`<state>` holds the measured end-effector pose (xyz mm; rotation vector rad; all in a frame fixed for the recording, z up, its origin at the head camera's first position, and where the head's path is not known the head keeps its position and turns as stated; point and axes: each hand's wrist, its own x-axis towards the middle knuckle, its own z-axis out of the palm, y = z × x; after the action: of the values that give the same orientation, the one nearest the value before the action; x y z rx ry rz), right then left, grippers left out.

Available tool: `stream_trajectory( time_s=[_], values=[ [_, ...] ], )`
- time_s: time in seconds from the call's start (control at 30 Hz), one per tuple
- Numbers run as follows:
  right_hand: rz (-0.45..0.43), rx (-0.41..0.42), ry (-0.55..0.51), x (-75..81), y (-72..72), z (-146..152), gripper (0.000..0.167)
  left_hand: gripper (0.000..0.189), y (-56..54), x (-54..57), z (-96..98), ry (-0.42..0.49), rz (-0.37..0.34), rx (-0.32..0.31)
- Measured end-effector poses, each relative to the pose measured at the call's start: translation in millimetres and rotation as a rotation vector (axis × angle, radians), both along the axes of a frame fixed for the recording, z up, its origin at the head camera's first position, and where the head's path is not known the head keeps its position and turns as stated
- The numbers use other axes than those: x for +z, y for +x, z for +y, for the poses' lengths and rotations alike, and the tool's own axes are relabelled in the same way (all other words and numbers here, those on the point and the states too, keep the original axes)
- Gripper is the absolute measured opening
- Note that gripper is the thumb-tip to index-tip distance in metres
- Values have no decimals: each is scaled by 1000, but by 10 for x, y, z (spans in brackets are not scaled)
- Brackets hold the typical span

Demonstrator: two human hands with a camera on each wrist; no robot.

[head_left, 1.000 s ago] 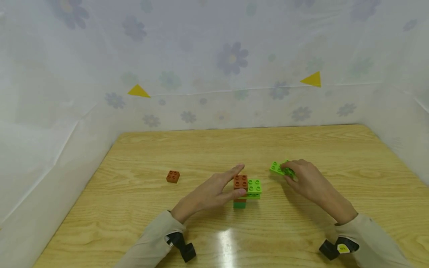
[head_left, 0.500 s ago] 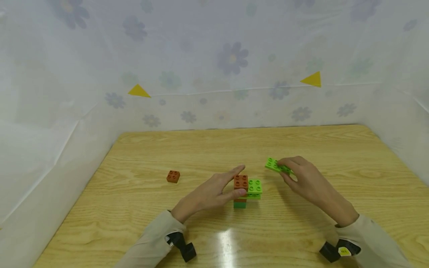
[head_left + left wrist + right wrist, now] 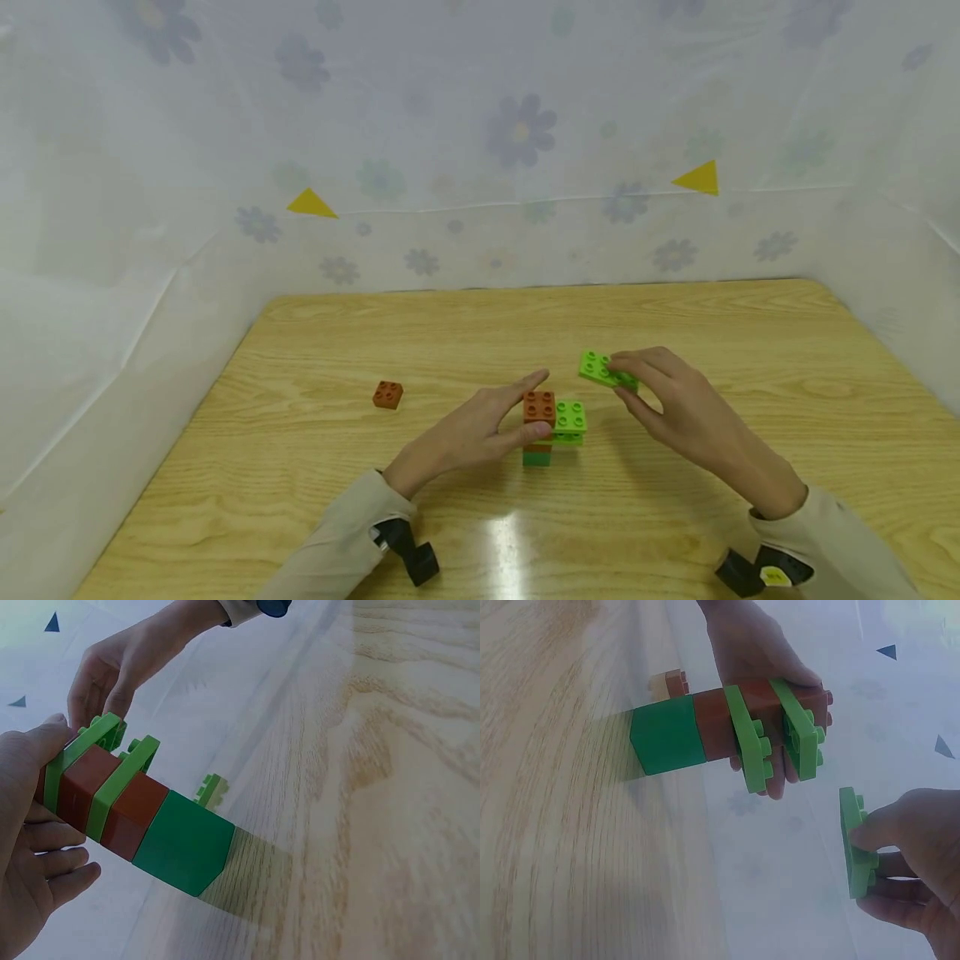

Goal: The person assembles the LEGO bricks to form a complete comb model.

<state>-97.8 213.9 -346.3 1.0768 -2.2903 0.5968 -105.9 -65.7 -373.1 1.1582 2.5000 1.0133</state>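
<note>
My left hand (image 3: 468, 427) grips the upper part of a standing tower of toy building bricks (image 3: 539, 407), thumb in front and fingers behind. The tower has a dark green brick (image 3: 184, 844) at the bottom, with brown bricks and lime green plates alternating above. Both lime plates (image 3: 750, 742) jut out to the right, and a brown brick tops the stack. Right of the tower, my right hand (image 3: 690, 408) pinches another lime green plate (image 3: 592, 365) between thumb and fingers, studs up. This plate is raised above the table, level with the tower's upper part in the right wrist view.
A loose brown brick (image 3: 387, 395) lies on the wooden table (image 3: 315, 333), left of the left hand. In the left wrist view a small lime piece (image 3: 211, 791) sits on the table beyond the tower. White flowered sheeting (image 3: 420, 150) walls the back and sides.
My right hand has lifted the lime green plate and carried it left, closer to the tower. The left hand and the tower have stayed put.
</note>
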Motion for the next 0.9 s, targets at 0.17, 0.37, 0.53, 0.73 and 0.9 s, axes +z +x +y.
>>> stream_trajectory(
  time_s=[0.17,0.37,0.53,0.73,0.9],
  values=[
    [14,22,-11,51,33,-35,54,71,-5,-6,4,2,2,-8],
    [9,74,-27,114,115,-113,49,69,-5,-6,10,0,9,-17],
    [-28,106,-25,118,197,-187,47,69,-7,-8,17,0,24,-23],
    [-42,144,-24,89,245,-269,44,69,-1,-9,30,40,-2,-45],
    [-82,167,-23,87,261,-299,42,66,-1,-23,40,66,-2,-61]
  ],
)
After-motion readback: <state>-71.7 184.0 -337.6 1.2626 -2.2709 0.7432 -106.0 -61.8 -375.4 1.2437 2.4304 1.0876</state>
